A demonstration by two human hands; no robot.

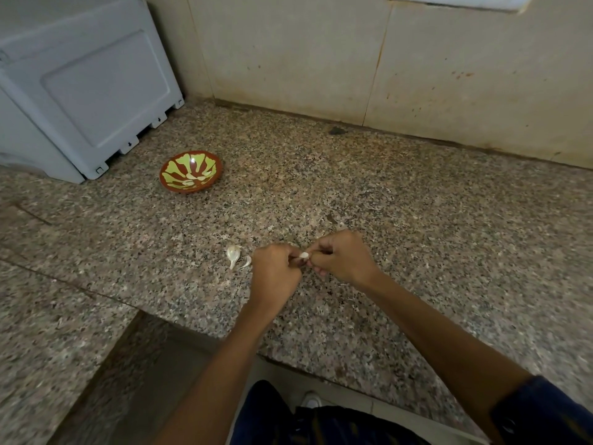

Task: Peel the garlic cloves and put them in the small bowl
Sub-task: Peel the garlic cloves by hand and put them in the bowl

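- Far left, a pale grey plastic appliance [80,88] with a flat panelled side stands on the speckled granite worktop [417,220], its upper part cut off by the frame edge.
- Just right of it sits the small bowl [191,171], round and glossy, red-brown with green petal shapes, pale peeled cloves lying inside.
- Nearer the person, loose garlic pieces [236,255] lie on the stone, papery white and curled, just left of the hands.
- The left hand [275,270] has fingers curled tight, pinching a garlic clove [303,255].
- The right hand [343,258] pinches the same clove, fingers curled; most of the clove is hidden between them.
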